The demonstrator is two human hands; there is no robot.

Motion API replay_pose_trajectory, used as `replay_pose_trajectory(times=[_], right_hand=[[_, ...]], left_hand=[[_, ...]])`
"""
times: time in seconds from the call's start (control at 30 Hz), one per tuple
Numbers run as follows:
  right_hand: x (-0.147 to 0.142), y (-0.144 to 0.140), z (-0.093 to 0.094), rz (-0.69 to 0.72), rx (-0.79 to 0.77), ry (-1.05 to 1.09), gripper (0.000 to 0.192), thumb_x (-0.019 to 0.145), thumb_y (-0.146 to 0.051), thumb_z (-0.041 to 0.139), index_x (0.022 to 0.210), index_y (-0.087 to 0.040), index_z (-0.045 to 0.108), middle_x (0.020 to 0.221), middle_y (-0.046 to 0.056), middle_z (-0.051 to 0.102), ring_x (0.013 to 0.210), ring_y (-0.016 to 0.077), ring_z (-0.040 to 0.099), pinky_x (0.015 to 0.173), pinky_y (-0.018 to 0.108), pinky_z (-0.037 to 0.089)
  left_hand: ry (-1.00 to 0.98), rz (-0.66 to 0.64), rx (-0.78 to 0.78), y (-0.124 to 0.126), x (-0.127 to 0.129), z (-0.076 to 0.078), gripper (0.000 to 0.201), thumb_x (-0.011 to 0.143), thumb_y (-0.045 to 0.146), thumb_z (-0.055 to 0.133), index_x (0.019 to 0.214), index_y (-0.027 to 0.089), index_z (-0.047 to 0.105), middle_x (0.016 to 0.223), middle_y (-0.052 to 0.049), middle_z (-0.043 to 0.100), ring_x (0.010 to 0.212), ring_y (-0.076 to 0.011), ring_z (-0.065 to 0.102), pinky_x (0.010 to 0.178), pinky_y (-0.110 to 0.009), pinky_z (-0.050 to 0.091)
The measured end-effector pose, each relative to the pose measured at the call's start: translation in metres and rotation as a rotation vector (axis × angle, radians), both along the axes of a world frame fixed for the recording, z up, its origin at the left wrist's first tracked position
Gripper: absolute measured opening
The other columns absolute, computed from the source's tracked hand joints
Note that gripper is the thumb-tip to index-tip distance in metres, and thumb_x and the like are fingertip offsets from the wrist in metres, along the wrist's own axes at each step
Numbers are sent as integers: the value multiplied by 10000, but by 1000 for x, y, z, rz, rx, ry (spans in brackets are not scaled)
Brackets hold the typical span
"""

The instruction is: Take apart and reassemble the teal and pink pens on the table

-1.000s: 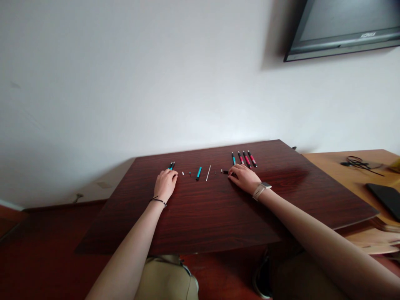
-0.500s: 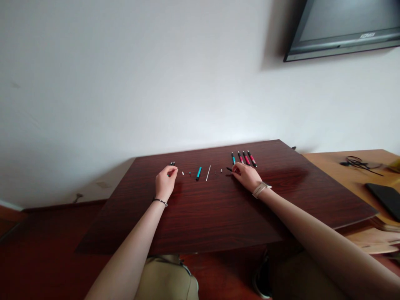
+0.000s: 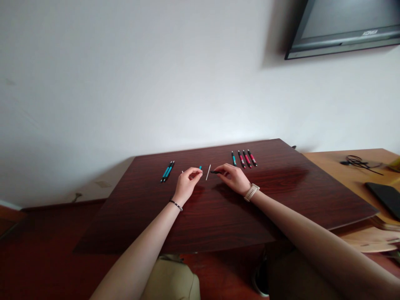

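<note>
My left hand [image 3: 186, 181] is closed in a pinch, with the blue pen barrel [image 3: 200, 167] mostly hidden behind its fingertips. Whether the fingers grip the barrel or a small piece cannot be told. In the fingers of my right hand [image 3: 233, 178] is a black pen part [image 3: 215, 172], pointing left. Between the two hands a thin white refill [image 3: 208, 172] lies on the dark wooden table [image 3: 218, 221]. A small white piece [image 3: 183, 171] shows just left of my left hand. Other small parts are covered by the hands.
Two blue-and-black pens [image 3: 168, 171] lie to the left. At the back right are a blue pen [image 3: 233, 158] and three red pens [image 3: 246, 158]. A lighter table [image 3: 331, 160] with a black cable [image 3: 359, 162] and a flat black device [image 3: 384, 200] adjoins on the right.
My left hand has moved right to the blue barrel, uncovering the two blue pens. My right hand has moved left with the black pen part, nearer the refill.
</note>
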State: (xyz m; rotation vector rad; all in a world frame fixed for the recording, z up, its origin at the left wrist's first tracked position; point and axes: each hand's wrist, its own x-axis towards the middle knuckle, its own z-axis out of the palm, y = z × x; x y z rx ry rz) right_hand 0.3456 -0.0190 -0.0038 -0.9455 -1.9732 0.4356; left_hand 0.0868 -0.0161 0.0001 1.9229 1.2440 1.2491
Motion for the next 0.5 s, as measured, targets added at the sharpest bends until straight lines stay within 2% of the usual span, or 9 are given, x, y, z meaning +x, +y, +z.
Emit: replay_pose_trajectory(times=[0.17,0.5], right_hand=[[-8,-2,-5,58,20,2,196,1029,-212,637,1183,-249,753,1037,51,734,828,178,683,792,320,560],[-7,-4,-6,52,34,-13,199,1024,-191,642,1184,-247,747,1052,50,736,833,176,685,793,315,553]], left_hand=[[-14,-54,-22,-3,11,-4,158,950,323,704,1031,221,793,1050,-54,809,954,-223,743,822,-313,547],[-54,-91,-50,-5,15,-11,147,954,323,706,1018,219,787,1030,-48,802,954,-221,744,866,-325,558]])
